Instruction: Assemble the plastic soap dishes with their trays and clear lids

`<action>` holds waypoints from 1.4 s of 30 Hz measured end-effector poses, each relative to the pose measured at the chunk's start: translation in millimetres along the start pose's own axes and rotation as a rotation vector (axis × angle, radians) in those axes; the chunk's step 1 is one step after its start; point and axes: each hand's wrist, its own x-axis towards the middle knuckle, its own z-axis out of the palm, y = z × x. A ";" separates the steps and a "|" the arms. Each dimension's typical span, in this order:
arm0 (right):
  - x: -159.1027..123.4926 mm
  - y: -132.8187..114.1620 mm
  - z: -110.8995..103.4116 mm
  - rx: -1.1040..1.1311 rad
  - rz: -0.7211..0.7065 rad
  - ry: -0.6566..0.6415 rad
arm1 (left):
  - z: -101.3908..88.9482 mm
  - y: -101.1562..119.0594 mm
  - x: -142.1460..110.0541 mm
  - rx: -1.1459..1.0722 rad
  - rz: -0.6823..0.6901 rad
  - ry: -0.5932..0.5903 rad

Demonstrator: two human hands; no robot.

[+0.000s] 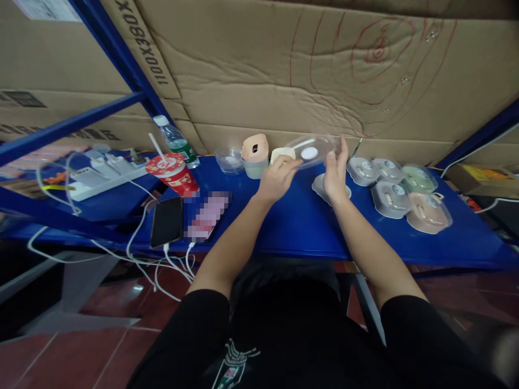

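My left hand point(278, 178) pinches the left edge of a clear plastic lid point(320, 151), tilted above the blue table. The lid has a white oval on it. At its right edge, my right hand point(336, 173) has thumb and fingers raised, with the rim between them. A pale grey tray-like piece point(319, 185) lies below the right hand, partly hidden by it. Beside my left hand are a small cream-coloured piece point(283, 153) and stacked peach point(255, 147) and grey-green pieces point(256, 169). Further left is a pile of clear lids point(230, 162).
Several clear-lidded containers point(391, 199) stand at the right. A red cup with a straw point(172, 172), a water bottle point(178, 143) and two phones point(167, 221) with white cables are at the left. A power strip point(107, 181) lies beyond the blue frame. Cardboard point(243, 70) backs the table.
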 end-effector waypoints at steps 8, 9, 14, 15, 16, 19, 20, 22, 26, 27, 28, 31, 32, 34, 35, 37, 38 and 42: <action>-3.6 12.8 5.0 0.028 -0.116 -0.021 | -66.5 -73.1 2.1 0.227 -0.555 0.430; -3.7 13.4 7.0 0.031 -0.127 -0.035 | -69.8 -80.0 0.3 0.233 -0.581 0.441; -5.7 12.1 10.0 0.043 -0.162 -0.092 | -68.3 -103.7 -8.8 0.294 -0.653 0.406; -6.4 11.4 9.8 0.048 -0.168 -0.103 | -66.3 -106.9 -10.0 0.298 -0.663 0.381; -7.3 10.7 9.5 0.049 -0.171 -0.113 | -64.2 -109.6 -11.0 0.294 -0.677 0.351; -9.3 8.7 9.2 0.046 -0.169 -0.135 | -59.1 -114.9 -12.5 0.247 -0.723 0.264; -9.7 8.0 9.0 0.047 -0.170 -0.138 | -57.8 -115.7 -12.5 0.228 -0.729 0.248; -9.9 6.1 7.5 0.044 -0.170 -0.137 | -56.3 -115.9 -12.2 0.203 -0.724 0.253; -7.4 3.2 -3.9 -0.032 -0.167 -0.176 | -55.8 -114.7 -10.9 0.215 -0.759 0.349; -6.2 3.8 -8.5 -0.073 -0.163 -0.210 | -55.9 -114.9 -10.5 0.214 -0.784 0.372; -4.8 5.6 -13.3 -0.125 -0.156 -0.254 | -56.0 -115.3 -10.1 0.204 -0.807 0.388; 0.2 17.3 -26.5 -0.298 -0.105 -0.412 | -56.0 -116.2 -8.6 0.169 -0.835 0.420; 2.0 22.6 -29.6 -0.346 -0.076 -0.461 | -56.2 -115.7 -7.9 0.172 -0.831 0.435; 5.3 33.1 -32.9 -0.416 -0.010 -0.546 | -56.4 -112.3 -6.1 0.212 -0.809 0.485; 6.6 37.2 -33.2 -0.437 0.019 -0.579 | -56.4 -109.2 -4.9 0.241 -0.787 0.513; 8.0 42.0 -32.1 -0.449 0.053 -0.615 | -54.9 -100.0 -1.9 0.293 -0.716 0.553; 8.2 42.5 -30.9 -0.441 0.055 -0.616 | -53.0 -94.0 -0.2 0.304 -0.672 0.554; 7.8 35.5 -23.7 -0.285 0.011 -0.510 | -33.8 -61.4 4.9 0.175 -0.473 0.367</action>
